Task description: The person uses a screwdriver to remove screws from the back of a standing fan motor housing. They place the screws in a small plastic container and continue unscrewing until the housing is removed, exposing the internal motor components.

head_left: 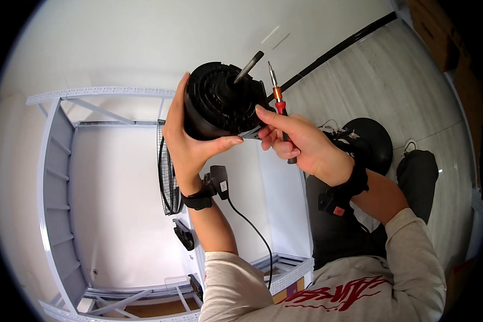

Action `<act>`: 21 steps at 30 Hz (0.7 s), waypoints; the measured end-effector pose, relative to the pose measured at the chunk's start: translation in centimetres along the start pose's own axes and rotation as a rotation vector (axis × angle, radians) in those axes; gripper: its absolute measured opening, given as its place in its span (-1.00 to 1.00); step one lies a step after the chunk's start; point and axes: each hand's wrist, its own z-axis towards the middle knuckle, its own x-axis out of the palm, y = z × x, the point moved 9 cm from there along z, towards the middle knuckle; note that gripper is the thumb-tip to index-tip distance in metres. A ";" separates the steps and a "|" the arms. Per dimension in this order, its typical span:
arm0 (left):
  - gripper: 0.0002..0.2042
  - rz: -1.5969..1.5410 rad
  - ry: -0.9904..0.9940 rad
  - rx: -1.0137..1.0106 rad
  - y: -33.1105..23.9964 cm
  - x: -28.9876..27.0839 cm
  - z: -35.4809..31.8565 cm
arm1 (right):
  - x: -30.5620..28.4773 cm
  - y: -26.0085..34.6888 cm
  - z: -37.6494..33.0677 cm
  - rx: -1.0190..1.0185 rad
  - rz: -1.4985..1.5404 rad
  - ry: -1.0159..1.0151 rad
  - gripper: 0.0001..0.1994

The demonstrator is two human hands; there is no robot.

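Note:
A black fan motor housing is held up in front of me, its bare metal shaft slanting up to the right. My left hand grips it from the left and below, thumb along the lower edge and fingers behind the side. In my right hand is a screwdriver with a red and black handle, its tip pointing up. The screwdriver stands just right of the housing, apart from the shaft. My right thumb overlaps the housing's right edge; I cannot tell whether it presses on it.
A pale metal shelf frame stands on the left. A wire fan grille and a small black part lie by my left forearm. To the right, a round black base sits near my leg. A cable hangs from my left wrist device.

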 end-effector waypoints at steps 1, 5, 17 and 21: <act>0.19 -0.004 -0.001 -0.002 -0.2 0.1 0.1 | 0.0 0.1 -0.2 -0.011 -0.002 -0.015 -0.48; 0.18 -0.048 -0.017 0.020 -0.4 0.4 0.3 | 0.0 0.5 -1.2 -0.053 0.017 -0.111 -0.50; 0.22 -0.060 -0.007 0.018 0.5 -0.3 -1.5 | -7.5 5.5 2.0 -0.537 -0.644 -0.331 -0.58; 0.20 -0.071 0.002 -0.007 -0.3 -0.1 -1.0 | -11.6 0.5 6.0 -0.162 -0.772 -0.201 -0.61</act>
